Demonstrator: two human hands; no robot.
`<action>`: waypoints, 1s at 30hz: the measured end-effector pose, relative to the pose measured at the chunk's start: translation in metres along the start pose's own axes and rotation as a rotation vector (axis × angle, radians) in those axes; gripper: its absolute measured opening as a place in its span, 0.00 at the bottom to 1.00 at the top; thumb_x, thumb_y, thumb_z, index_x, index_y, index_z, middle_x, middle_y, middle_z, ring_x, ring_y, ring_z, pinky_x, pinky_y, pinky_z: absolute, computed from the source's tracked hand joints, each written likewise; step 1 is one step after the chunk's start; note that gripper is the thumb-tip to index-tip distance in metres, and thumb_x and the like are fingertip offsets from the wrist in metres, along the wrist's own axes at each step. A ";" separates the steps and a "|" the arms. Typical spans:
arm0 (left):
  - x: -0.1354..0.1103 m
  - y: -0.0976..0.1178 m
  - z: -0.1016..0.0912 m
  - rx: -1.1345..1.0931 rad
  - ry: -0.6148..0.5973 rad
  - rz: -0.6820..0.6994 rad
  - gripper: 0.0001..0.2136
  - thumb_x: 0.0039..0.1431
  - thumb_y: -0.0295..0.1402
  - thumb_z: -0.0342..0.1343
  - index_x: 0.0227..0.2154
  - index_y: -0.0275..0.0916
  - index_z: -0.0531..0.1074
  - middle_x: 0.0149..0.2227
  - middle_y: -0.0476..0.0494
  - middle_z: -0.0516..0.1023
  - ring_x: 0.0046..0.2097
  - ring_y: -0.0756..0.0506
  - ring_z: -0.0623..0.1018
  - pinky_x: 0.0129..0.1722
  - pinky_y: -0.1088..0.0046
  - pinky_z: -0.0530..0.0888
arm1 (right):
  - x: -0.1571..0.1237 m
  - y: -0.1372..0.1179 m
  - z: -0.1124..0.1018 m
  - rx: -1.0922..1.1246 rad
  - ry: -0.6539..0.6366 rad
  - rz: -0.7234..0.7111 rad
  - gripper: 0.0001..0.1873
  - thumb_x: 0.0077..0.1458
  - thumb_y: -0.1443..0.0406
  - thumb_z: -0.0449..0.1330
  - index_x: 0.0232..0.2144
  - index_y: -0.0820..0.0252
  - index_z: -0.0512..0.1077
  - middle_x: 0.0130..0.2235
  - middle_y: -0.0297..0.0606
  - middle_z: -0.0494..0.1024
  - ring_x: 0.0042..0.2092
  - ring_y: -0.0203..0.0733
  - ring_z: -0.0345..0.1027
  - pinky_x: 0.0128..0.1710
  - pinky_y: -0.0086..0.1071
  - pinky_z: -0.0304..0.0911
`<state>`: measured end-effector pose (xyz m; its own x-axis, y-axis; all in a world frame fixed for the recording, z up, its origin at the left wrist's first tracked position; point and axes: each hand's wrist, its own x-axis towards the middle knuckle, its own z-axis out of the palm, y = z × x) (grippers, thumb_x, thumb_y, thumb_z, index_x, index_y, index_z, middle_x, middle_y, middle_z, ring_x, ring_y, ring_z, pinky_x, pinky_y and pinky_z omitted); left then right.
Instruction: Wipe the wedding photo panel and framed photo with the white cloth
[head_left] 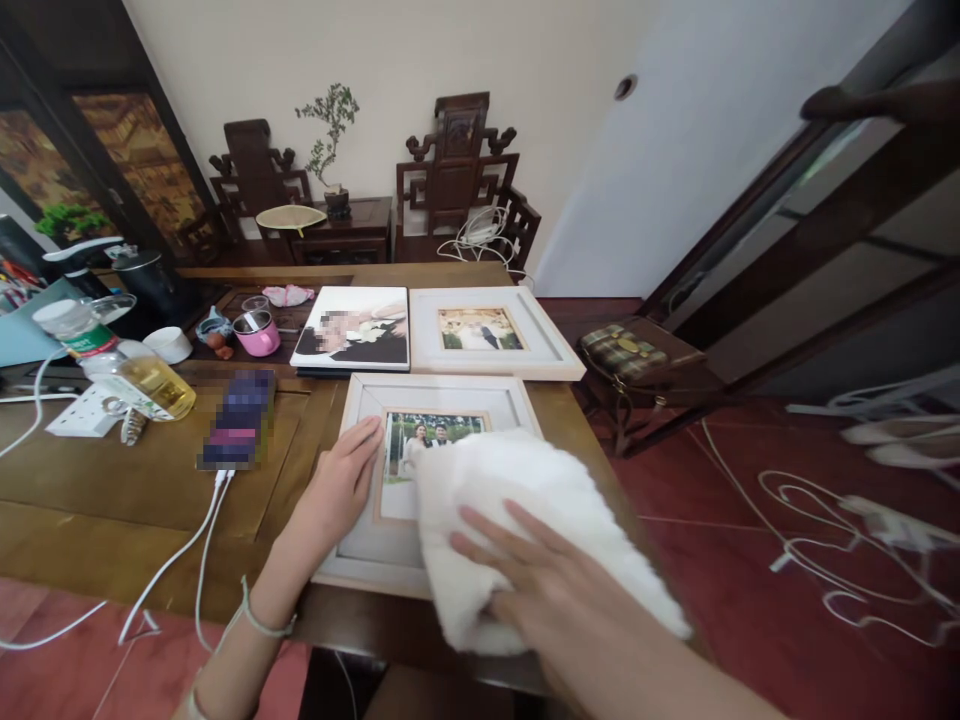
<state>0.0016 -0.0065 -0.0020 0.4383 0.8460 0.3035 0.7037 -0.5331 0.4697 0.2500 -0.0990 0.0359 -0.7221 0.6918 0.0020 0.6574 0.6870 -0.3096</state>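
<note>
A picture frame (pixel 375 572) with a pale wood border and a photo of two people lies flat near the table's front corner. My left hand (pixel 341 485) rests across its left side, fingers stretched flat on the surface; the thumb is hidden. A fluffy white cloth (pixel 525 470) covers the frame's right part. On top of it presses my right hand (pixel 517 560), fingers apart and a fold of cloth bunched at the thumb. Behind lie a second pale frame (pixel 553 340) with a photo and a photo panel (pixel 360 300) with a dark edge.
On the wooden table (pixel 300 520) to the left are a phone (pixel 238 420) with white cables, a bottle of yellow liquid (pixel 161 380), a power strip (pixel 82 412) and a pink cup (pixel 259 338). A plaid bag (pixel 626 350) sits on a stool at right. Cables (pixel 817 540) trail over the red floor.
</note>
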 end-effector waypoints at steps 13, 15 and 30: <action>-0.001 0.003 0.002 -0.021 0.050 -0.031 0.19 0.64 0.25 0.43 0.55 0.36 0.66 0.59 0.36 0.67 0.62 0.42 0.65 0.61 0.56 0.63 | 0.035 -0.027 -0.008 0.016 -0.147 0.043 0.14 0.52 0.70 0.55 0.37 0.59 0.78 0.61 0.47 0.61 0.64 0.62 0.45 0.60 0.65 0.42; 0.000 0.004 0.000 -0.035 0.041 -0.023 0.19 0.63 0.24 0.43 0.55 0.37 0.67 0.59 0.37 0.67 0.62 0.42 0.65 0.60 0.57 0.64 | 0.056 -0.044 -0.008 0.008 -0.191 0.002 0.16 0.55 0.68 0.54 0.43 0.63 0.76 0.62 0.51 0.59 0.64 0.65 0.42 0.59 0.67 0.41; -0.007 0.008 -0.001 -0.033 -0.007 -0.110 0.18 0.68 0.30 0.40 0.59 0.38 0.61 0.62 0.37 0.62 0.63 0.40 0.61 0.59 0.53 0.63 | -0.003 0.028 -0.040 -0.133 -0.086 0.295 0.33 0.38 0.81 0.46 0.44 0.58 0.75 0.58 0.45 0.68 0.64 0.58 0.50 0.57 0.63 0.52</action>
<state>0.0039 -0.0166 0.0008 0.3634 0.8994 0.2431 0.7288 -0.4370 0.5272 0.2798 -0.0731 0.0649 -0.5080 0.8480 -0.1513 0.8592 0.4864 -0.1584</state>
